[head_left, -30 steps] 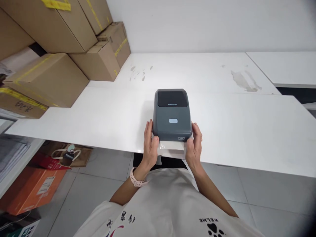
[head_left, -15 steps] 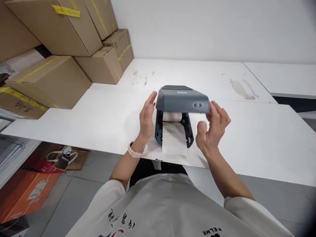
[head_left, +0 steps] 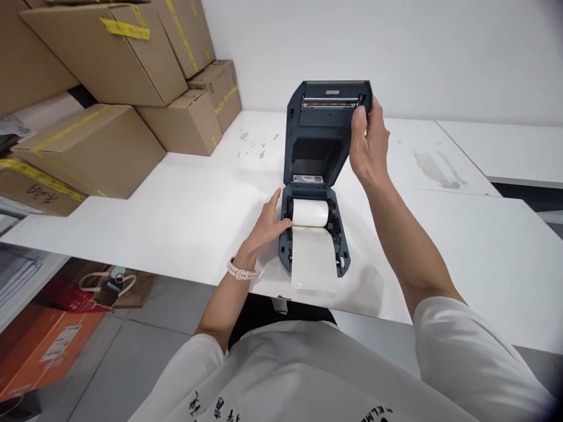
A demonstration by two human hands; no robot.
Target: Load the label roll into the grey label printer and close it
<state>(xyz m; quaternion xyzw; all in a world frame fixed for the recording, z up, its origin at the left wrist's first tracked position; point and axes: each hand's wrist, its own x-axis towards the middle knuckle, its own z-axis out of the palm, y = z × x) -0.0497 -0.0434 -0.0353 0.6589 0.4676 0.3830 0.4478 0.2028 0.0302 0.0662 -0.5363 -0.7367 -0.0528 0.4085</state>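
A dark blue-grey label printer (head_left: 284, 249) stands on the white table with its lid (head_left: 323, 126) swung up, showing the print head bar inside. A white label roll (head_left: 310, 213) sits in the bay, and a strip of label paper (head_left: 313, 258) runs from it over the front edge. My right hand (head_left: 369, 138) grips the lid's upper right corner, thumb on the inner side and fingers behind. Against the left side of the printer base rests my left hand (head_left: 269, 221), fingers apart, its thumb reaching over the rim near the roll.
Cardboard boxes (head_left: 114, 143) with yellow tape are stacked at the left of the white table (head_left: 197, 217). Behind the table rises a white wall (head_left: 396, 53). On the floor at lower left are an orange box (head_left: 48, 346) and a paper bag (head_left: 136, 296).
My right hand has raised the lid from partly open to upright, uncovering the label roll. My left hand has moved in from beside the lid to the base's left side.
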